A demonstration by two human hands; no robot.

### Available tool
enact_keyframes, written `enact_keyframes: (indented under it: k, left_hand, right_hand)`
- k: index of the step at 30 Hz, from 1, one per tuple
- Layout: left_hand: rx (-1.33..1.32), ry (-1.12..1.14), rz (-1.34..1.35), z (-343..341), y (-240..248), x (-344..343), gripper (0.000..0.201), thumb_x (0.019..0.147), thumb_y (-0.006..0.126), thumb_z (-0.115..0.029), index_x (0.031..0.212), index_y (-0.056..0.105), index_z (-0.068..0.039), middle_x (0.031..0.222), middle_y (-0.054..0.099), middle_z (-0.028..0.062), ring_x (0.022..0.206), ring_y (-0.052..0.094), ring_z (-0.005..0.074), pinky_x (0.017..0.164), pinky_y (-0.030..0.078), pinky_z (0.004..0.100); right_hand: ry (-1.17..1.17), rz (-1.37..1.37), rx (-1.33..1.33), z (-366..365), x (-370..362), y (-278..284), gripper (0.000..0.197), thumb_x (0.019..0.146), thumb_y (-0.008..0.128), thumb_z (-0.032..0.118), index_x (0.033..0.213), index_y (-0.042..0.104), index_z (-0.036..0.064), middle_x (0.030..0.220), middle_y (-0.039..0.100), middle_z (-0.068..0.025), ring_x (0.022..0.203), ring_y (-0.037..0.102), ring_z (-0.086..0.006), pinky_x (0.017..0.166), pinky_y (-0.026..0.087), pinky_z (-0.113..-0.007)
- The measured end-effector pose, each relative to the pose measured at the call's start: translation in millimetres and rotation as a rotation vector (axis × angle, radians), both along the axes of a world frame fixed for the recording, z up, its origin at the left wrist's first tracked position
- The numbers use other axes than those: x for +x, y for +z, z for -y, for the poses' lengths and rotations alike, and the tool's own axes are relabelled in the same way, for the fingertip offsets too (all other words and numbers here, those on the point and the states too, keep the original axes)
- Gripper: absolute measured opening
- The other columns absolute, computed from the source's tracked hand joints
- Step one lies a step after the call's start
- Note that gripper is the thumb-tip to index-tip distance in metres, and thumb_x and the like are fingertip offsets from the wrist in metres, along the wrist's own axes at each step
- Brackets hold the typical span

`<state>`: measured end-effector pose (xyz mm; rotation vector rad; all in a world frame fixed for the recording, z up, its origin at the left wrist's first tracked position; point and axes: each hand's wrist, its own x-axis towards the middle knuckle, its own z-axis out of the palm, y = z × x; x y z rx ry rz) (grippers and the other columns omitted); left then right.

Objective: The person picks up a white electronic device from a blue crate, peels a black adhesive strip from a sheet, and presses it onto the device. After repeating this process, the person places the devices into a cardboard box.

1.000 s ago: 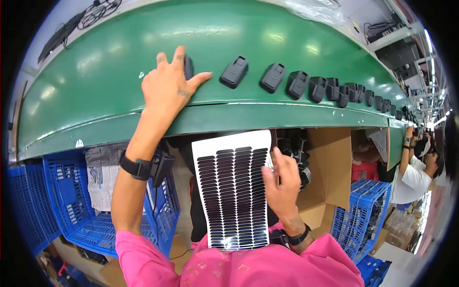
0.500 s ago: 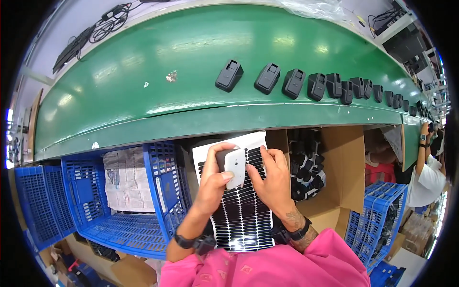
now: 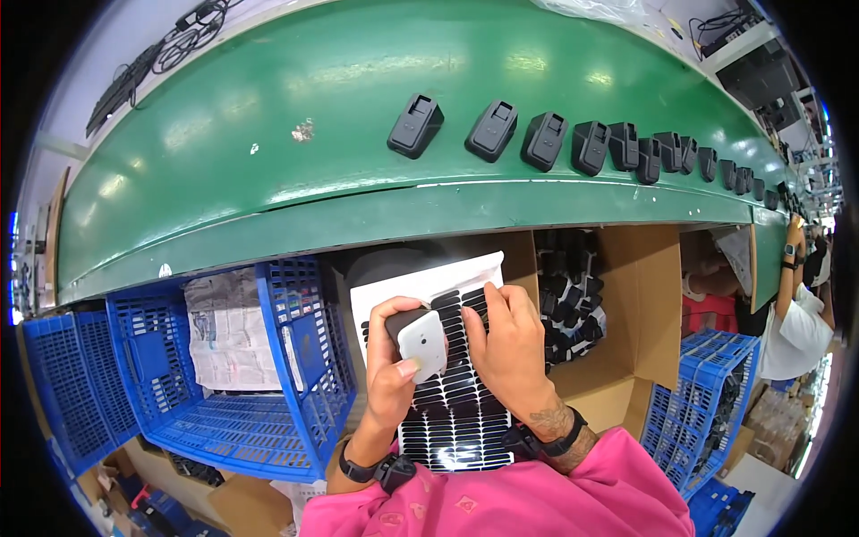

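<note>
My left hand (image 3: 391,362) is closed round a small plastic housing (image 3: 422,345), its white rounded face turned up and its dark side toward my fingers. Two small dark marks show on that face. Below it lies a white sheet of black stickers (image 3: 456,407), long narrow strips set in columns, reaching down to my lap. At the sheet's upper right my right hand (image 3: 512,345) has its thumb and fingertips drawn together on the strips. Whether one strip is lifted between them is too small to tell.
On the green bench (image 3: 224,192) stands a row of black plastic housings (image 3: 491,131), running off to the right. A blue crate (image 3: 224,430) is at my left. An open cardboard box (image 3: 640,313) with black parts and another blue crate (image 3: 693,403) are at my right. Further right is a person (image 3: 796,327).
My left hand has lowered the housing slightly, toward me and to the left. My right hand has shifted a little downward at the sheet. The view has also moved slightly.
</note>
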<state>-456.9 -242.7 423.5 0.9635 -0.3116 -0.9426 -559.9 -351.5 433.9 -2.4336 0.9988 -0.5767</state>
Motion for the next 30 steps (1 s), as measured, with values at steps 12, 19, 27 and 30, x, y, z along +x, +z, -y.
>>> enact_keyframes:
  k: [12, 19, 27, 30]
  left_hand:
    - [-0.022, 0.022, -0.076, 5, 3, 3, 0.066, 0.073, 0.062, -0.034, 0.124, 0.034, -0.004, 0.088, 0.056, 0.0176, 0.068, 0.058, 0.0218, 0.056, 0.049, 0.0294]
    - [0.082, -0.022, 0.055, 6, 9, 5, 0.057, 0.08, 0.062, -0.015, 0.129, 0.033, -0.007, 0.099, 0.059, 0.0193, 0.073, 0.061, 0.0195, 0.062, 0.052, 0.0295]
    - [0.072, -0.29, -0.03, -5, 45, 0, 0.047, 0.093, 0.051, -0.008, 0.134, 0.028, -0.005, 0.107, 0.053, 0.0123, 0.085, 0.057, 0.0154, 0.073, 0.05, 0.0291]
    - [0.14, -0.315, 0.053, -7, 61, -3, 0.047, 0.094, 0.049, -0.008, 0.135, 0.027, -0.004, 0.106, 0.052, 0.0119, 0.082, 0.056, 0.014, 0.072, 0.049, 0.0284]
  right_hand:
    - [-0.034, 0.19, 0.259, 7, -10, 4, 0.014, 0.081, 0.069, 0.004, 0.088, 0.058, -0.0015, 0.083, 0.059, -0.011, 0.067, 0.061, -0.0204, 0.06, 0.049, -0.028]
    - [0.007, 0.29, 0.056, 15, -29, 19, 0.004, 0.086, 0.057, 0.0, 0.086, 0.053, -0.0005, 0.08, 0.053, -0.0075, 0.066, 0.05, -0.015, 0.056, 0.041, -0.026]
    - [0.06, 0.494, 1.255, 17, -16, 86, 0.006, 0.089, 0.057, -0.001, 0.091, 0.052, -0.0033, 0.071, 0.059, -0.003, 0.054, 0.049, -0.0023, 0.047, 0.037, -0.016]
    - [0.102, 0.47, 1.257, 13, -7, 94, 0.006, 0.087, 0.058, -0.003, 0.089, 0.053, -0.0046, 0.071, 0.061, -0.005, 0.055, 0.053, -0.0036, 0.048, 0.04, -0.017]
